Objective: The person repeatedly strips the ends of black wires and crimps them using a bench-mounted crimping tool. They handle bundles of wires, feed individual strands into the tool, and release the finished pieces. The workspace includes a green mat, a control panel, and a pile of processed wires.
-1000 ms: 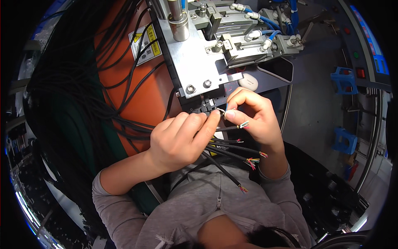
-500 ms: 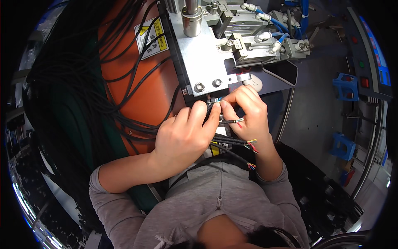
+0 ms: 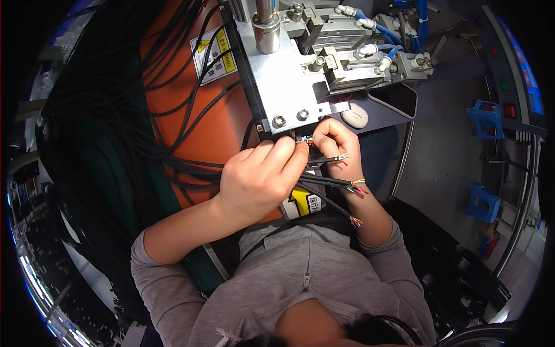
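Beneath the front edge of a metal machine head (image 3: 280,87), my two hands are close together. My left hand (image 3: 260,173) is closed, its thumb and forefinger pinching a black cable near its stripped end; the cable is mostly hidden by the fingers. Thin coloured wires (image 3: 308,139) fan out of that end. My right hand (image 3: 341,144) pinches these wires between thumb and forefinger. Below the left hand, several more black cables (image 3: 329,181) stick out to the right, their ends showing bare bundles of red, green, white and yellow wires (image 3: 356,222).
A mass of black cables (image 3: 115,115) lies on the left over an orange surface (image 3: 173,130) with a warning label (image 3: 214,55). Pneumatic cylinders (image 3: 358,69) with blue hoses are at the upper right. A white oval case (image 3: 354,117) and a phone-like slab (image 3: 396,98) sit beside them.
My right hand has shifted slightly left and down, its fingers more curled. The coloured wires show more plainly between the hands. The loose cable ends have moved slightly right.
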